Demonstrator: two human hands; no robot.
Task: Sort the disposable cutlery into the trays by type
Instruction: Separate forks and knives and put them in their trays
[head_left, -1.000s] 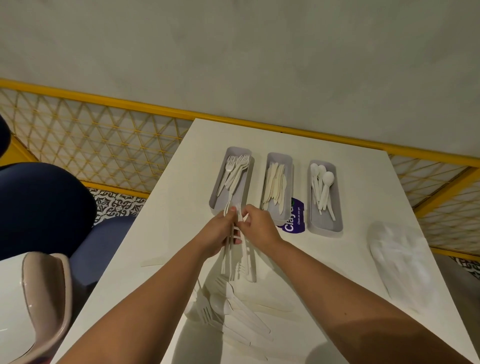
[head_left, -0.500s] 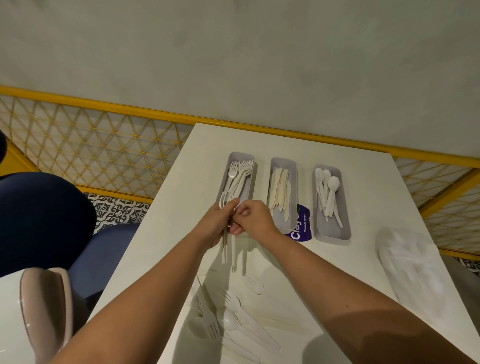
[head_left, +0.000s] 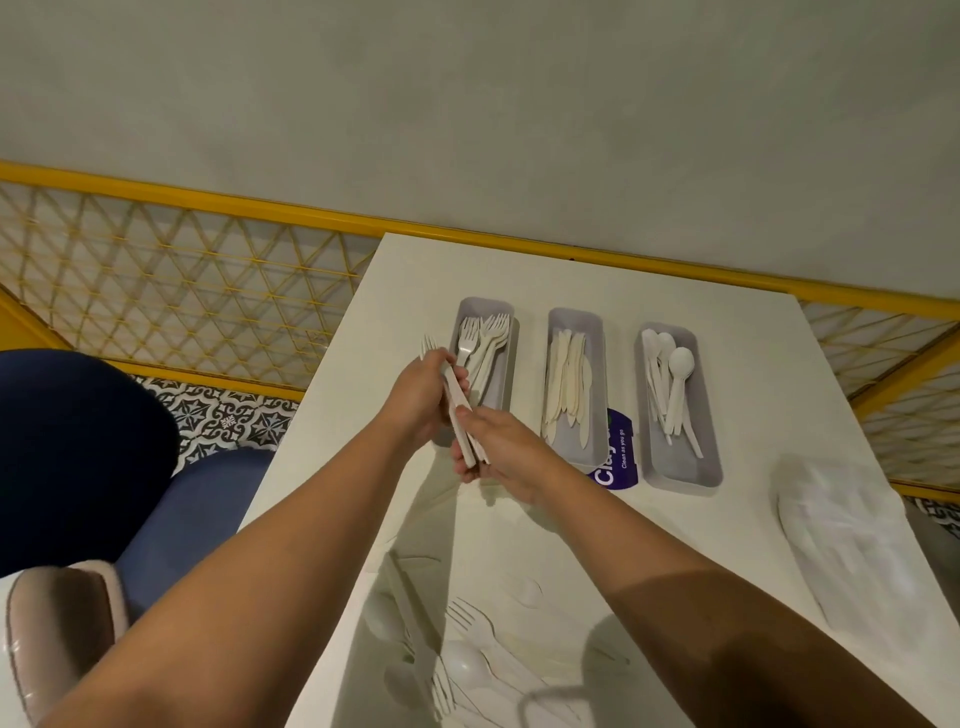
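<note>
Three grey trays stand in a row on the white table (head_left: 571, 270). The left tray (head_left: 506, 322) holds forks, the middle tray (head_left: 597, 332) holds knives, the right tray (head_left: 701, 405) holds spoons. Both hands hold one small bundle of white forks (head_left: 462, 415) over the near end of the left tray. My left hand (head_left: 415, 400) grips the bundle near the tines, which stick out to the upper left. My right hand (head_left: 498, 447) grips the handle ends. A pile of mixed white cutlery (head_left: 467, 665) lies on the table near me.
A purple sticker (head_left: 615, 457) lies between the middle and right trays. A crumpled clear plastic bag (head_left: 841, 535) rests at the table's right edge. Left of the table are a blue chair (head_left: 78, 452) and a beige object (head_left: 57, 634). A yellow railing runs behind.
Both hands lifted the forks off the table and carried them forward and left, over the fork tray's near end. The bundle now tilts with its tines to the upper left.
</note>
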